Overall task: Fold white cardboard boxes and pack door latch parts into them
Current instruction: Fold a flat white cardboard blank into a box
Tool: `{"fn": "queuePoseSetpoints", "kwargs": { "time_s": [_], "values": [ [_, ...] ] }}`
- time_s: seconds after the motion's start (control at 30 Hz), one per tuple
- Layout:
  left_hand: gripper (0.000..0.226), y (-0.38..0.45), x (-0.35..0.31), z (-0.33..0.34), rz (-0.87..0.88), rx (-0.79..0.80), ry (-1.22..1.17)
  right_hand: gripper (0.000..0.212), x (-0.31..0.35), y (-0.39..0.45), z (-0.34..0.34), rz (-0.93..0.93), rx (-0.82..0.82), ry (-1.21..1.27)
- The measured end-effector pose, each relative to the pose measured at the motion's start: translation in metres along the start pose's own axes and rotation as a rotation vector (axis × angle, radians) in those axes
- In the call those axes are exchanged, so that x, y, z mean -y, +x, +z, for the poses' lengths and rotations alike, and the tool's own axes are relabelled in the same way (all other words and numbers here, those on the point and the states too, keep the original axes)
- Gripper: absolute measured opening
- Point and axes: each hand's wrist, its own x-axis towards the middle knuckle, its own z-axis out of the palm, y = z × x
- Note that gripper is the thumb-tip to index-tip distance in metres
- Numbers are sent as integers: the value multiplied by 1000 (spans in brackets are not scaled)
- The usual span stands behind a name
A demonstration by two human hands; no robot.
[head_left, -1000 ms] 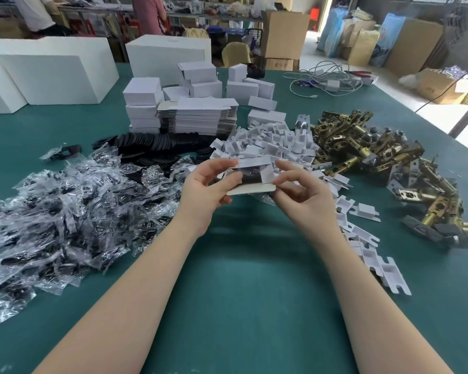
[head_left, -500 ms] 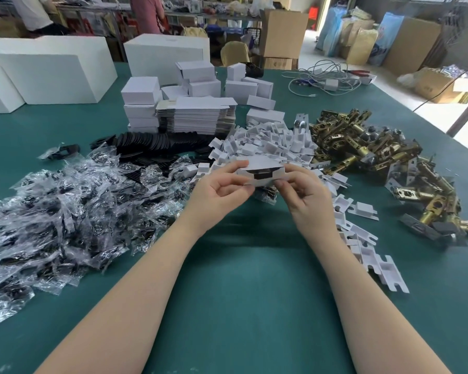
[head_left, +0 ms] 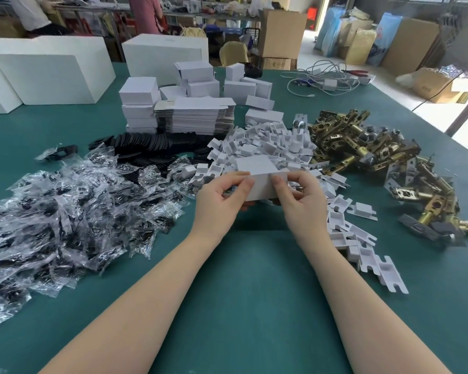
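A small white cardboard box (head_left: 260, 175) is held just above the green table (head_left: 249, 287), closed on the sides that face me. My left hand (head_left: 219, 201) grips its left end with curled fingers and thumb. My right hand (head_left: 301, 201) holds the right end, thumb pressed on the near face. Behind the box lies a heap of white folded inserts (head_left: 265, 147). Brass door latches (head_left: 376, 157) are piled to the right. Bagged black parts (head_left: 65, 211) cover the left.
A stack of flat box blanks (head_left: 195, 117) and several folded small boxes (head_left: 139, 103) stand behind, with black discs (head_left: 157, 144) in front. Large white blocks (head_left: 46, 71) sit at the back left, cables (head_left: 322, 79) at the back right. More inserts (head_left: 362, 247) trail along my right forearm.
The box was open with a dark part showing inside; now its flaps are shut and only white faces show. Both hands have shifted along it, fingers pressing the near face.
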Motion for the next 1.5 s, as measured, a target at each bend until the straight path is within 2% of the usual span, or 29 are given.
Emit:
{"fn": "queuePoseSetpoints", "kwargs": {
  "time_s": [0.3,0.43,0.57,0.6,0.67,0.83,0.93,1.13,1.27,1.37,1.43,1.5],
  "values": [
    [10,-1,0,3,-111,-7,-97,14,2,-2,3,96,-17,12],
    [19,-1,0,5,-188,-48,-108,19,6,-4,4,165,-28,43],
    [3,-4,-2,6,-230,-65,-177,14,8,-4,3,197,-18,88],
    [6,-5,-1,6,-234,-64,-193,10,8,-4,2,192,-18,89],
    [12,-5,-1,7,-217,-72,-188,8,9,-3,3,196,-29,91],
    [24,-5,-5,7,-119,-87,-115,28,10,-5,4,222,-7,178],
    [27,-4,-5,7,-98,-95,-94,32,8,-5,4,229,29,228],
    [38,-6,-4,9,-144,91,-227,36,5,-5,3,157,29,221],
    [40,-7,-6,9,-107,91,-239,29,3,-5,8,314,27,401],
    [30,-8,-4,7,-61,115,-47,25,1,-2,9,418,33,482],
    [25,-7,-3,2,37,138,300,18,0,1,5,403,-4,458],
    [41,-7,-4,-1,175,117,668,14,-3,5,-2,336,-26,279]
  ]
}}
